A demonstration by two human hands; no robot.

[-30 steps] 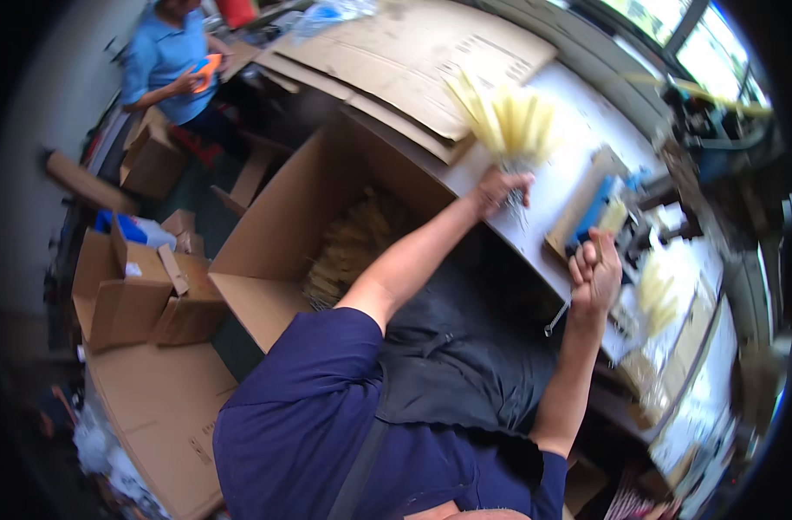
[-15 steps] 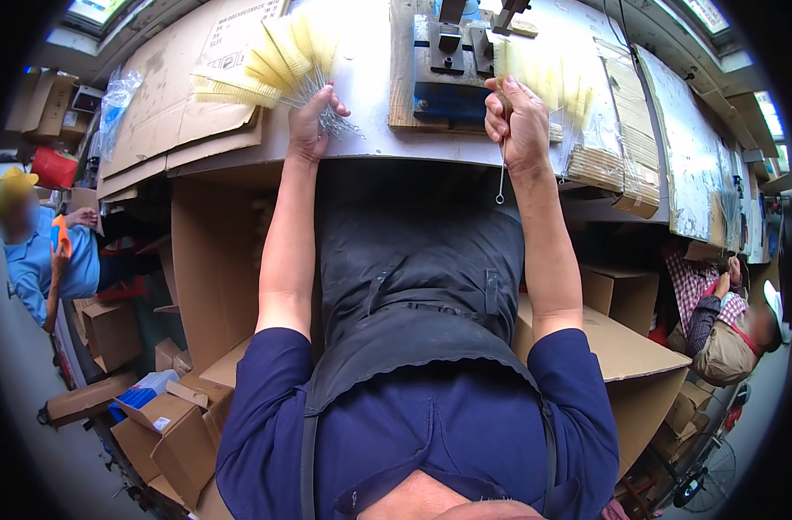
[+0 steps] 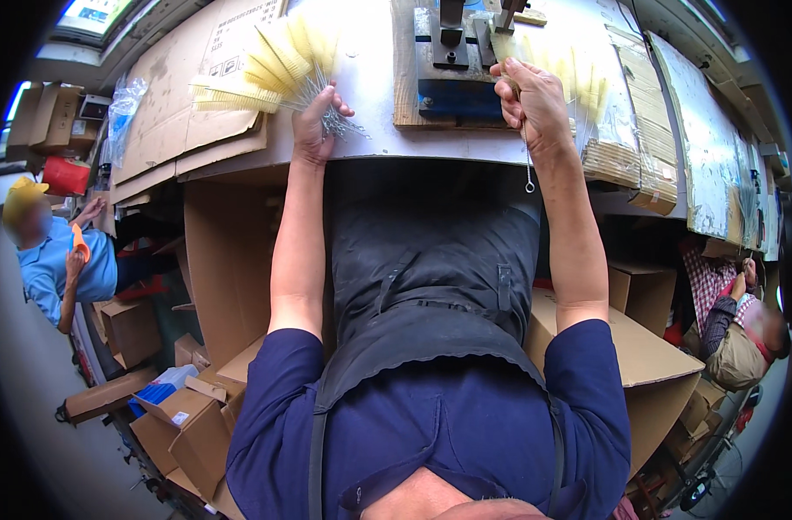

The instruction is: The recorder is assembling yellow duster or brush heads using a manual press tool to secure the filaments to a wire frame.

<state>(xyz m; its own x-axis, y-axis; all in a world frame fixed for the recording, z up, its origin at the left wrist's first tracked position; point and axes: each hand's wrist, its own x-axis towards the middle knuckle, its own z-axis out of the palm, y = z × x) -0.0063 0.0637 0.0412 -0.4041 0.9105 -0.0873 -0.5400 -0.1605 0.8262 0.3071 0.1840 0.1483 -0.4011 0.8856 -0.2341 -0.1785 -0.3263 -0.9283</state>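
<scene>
Your left grip (image 3: 316, 130) hides part of the wire stems (image 3: 338, 120), too crowded to count. Your right grip (image 3: 537, 102) covers the upper part of the looped wire (image 3: 528, 165); you can't tell where it ends. The top edge cuts off the metal fixture (image 3: 449, 54) and the surface (image 3: 361, 82). Both co-workers' heads (image 3: 28, 217) are blurred.

Right hand (image 3: 536, 100), apparently, a little farther right than before

A white bench (image 3: 361, 61) spans the top. On it, left to right: flattened cardboard (image 3: 166, 117); 1 wood board (image 3: 405, 87) under a blue and black press (image 3: 452, 97); yellow-bristled brushes (image 3: 590, 85); 1 narrow cardboard strip (image 3: 645, 113).
</scene>
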